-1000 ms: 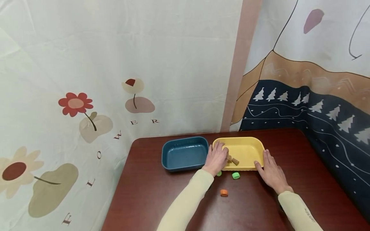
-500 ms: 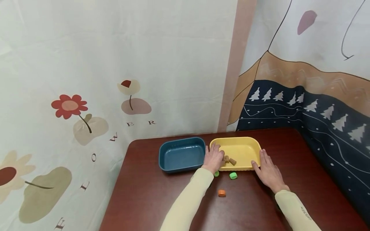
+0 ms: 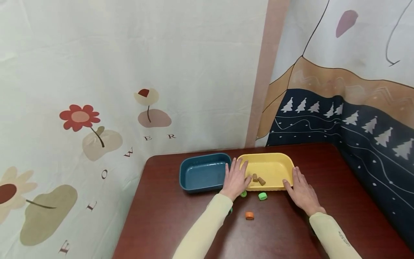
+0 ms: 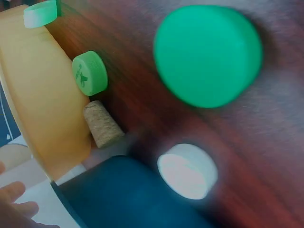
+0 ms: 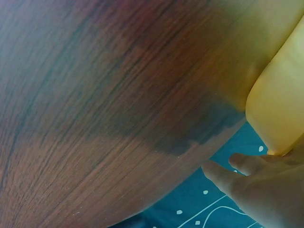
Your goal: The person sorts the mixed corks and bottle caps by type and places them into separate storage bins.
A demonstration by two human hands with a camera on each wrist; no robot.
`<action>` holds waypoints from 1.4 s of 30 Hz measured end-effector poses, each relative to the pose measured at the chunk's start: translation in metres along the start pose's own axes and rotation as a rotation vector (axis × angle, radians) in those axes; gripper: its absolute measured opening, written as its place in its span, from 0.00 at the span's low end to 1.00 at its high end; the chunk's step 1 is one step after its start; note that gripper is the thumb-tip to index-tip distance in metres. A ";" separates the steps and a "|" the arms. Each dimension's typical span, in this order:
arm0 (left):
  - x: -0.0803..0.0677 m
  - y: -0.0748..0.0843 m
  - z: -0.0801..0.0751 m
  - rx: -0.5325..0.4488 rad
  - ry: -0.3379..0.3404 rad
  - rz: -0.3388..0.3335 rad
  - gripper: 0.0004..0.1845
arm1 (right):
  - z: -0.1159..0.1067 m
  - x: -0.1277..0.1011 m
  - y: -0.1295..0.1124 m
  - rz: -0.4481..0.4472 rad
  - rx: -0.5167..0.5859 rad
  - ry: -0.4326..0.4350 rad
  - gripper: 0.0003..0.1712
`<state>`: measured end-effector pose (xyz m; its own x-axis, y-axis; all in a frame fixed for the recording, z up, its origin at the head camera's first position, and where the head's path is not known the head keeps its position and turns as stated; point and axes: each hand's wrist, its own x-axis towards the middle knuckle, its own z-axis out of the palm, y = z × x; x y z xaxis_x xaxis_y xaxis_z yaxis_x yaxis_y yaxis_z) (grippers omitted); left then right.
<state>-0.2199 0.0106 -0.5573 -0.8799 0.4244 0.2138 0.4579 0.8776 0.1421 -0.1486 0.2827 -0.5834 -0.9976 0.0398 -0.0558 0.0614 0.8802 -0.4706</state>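
My left hand (image 3: 235, 181), its fingers spread, hovers over the left end of the yellow tray (image 3: 277, 172) and holds nothing. Inside that tray, two corks (image 3: 261, 181) lie near the thumb. My right hand (image 3: 302, 192) rests at the tray's front right corner, its fingers straight along the right rim; the right wrist view shows them beside the yellow wall (image 5: 278, 104). In front of the tray are a green bottle cap (image 3: 243, 194) and a light green cap (image 3: 262, 196). From the left wrist, a cork (image 4: 102, 124) shows on the table outside the tray.
A dark blue tray (image 3: 207, 177) stands left of the yellow one. Nearer me lies an orange cap (image 3: 249, 215). The left wrist view also has a darker green cap (image 4: 208, 56) and a white cap (image 4: 187, 171). A printed curtain (image 3: 194, 72) hangs behind the table.
My left hand has drawn back slightly left from the corks and its fingers have spread, leaving both corks in fuller view. The right hand has stayed at the tray's corner.
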 end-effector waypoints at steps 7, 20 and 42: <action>-0.022 -0.015 0.000 -0.152 0.081 -0.004 0.36 | -0.001 -0.001 0.002 0.004 -0.003 -0.004 0.53; -0.058 -0.031 -0.003 -0.128 0.203 0.136 0.36 | 0.000 -0.001 0.002 0.013 0.007 0.000 0.54; -0.106 -0.039 -0.003 -0.085 0.251 0.262 0.31 | 0.004 0.001 0.001 0.008 -0.006 0.013 0.53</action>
<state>-0.1442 -0.0689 -0.5829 -0.6778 0.5547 0.4826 0.6813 0.7206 0.1286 -0.1490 0.2820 -0.5875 -0.9974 0.0532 -0.0484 0.0696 0.8828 -0.4645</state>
